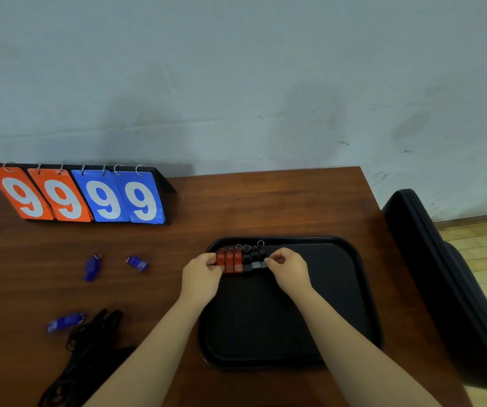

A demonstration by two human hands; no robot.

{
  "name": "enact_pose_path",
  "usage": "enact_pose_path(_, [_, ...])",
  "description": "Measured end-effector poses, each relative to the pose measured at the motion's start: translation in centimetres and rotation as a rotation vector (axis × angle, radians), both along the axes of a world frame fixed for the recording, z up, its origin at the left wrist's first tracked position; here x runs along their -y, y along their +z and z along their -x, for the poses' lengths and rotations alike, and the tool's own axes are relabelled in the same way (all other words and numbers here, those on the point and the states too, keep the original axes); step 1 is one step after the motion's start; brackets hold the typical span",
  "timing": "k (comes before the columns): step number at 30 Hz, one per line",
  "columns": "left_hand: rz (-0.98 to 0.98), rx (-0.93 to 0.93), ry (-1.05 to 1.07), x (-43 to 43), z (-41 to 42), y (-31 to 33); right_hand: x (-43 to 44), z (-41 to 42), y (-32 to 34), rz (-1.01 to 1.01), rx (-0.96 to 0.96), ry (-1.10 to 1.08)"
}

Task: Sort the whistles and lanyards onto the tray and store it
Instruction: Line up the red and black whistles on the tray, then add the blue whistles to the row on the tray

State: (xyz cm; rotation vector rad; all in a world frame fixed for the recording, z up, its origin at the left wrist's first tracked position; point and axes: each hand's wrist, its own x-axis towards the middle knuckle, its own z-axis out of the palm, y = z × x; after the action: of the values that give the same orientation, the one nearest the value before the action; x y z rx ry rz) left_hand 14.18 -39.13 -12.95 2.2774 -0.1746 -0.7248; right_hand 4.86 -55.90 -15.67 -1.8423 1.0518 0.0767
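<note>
In the far-left corner of the black plastic tray (pixel 365 289), 3 red plastic whistles (pixel 229 261) and 3 black plastic whistles (pixel 254 259) stand side by side in 1 row. The left hand (pixel 202 274) curls its fingers on the red end. The right hand (pixel 290 267) pinches the black end between thumb and finger. Together they press the row from both sides. 3 blue plastic whistles (pixel 92 267) and a heap of black cord lanyards (pixel 89 342) lie on the brown wooden table (pixel 265 201), left of the tray. The whistles seem light, hard and smooth, so I would take each by its body sides.
</note>
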Motion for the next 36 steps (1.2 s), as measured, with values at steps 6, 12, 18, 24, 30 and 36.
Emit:
enact_pose_path(6, [0.028, -0.003, 0.025, -0.4, 0.1, 0.1, -0.6, 0.0, 0.4, 0.136, -0.015, 0.007])
enact_pose_path(12, [-0.021, 0.101, 0.053, -3.3, -0.4, 0.8, -3.6, -1.2, 2.1, 0.290, 0.089, 0.187])
enact_pose_path(18, [-0.172, 0.357, 0.209, -10.2, -1.2, 1.0, -9.7, -4.5, 2.6, 0.399, 0.218, 0.619])
enact_pose_path(24, [-0.394, 0.406, 0.477, -18.8, -2.1, -0.4, -15.9, -8.6, 3.1, 0.510, 0.135, 1.046])
enact_pose_path(30, [-0.665, 0.340, 0.135, -22.4, -2.9, -2.4, -19.0, -12.2, 2.7, 0.503, -0.099, 1.198])
enact_pose_path(36, [-0.672, 0.370, 0.225, -22.6, -2.9, -3.1, -19.3, -13.8, 1.8, 0.544, -0.264, 1.314])
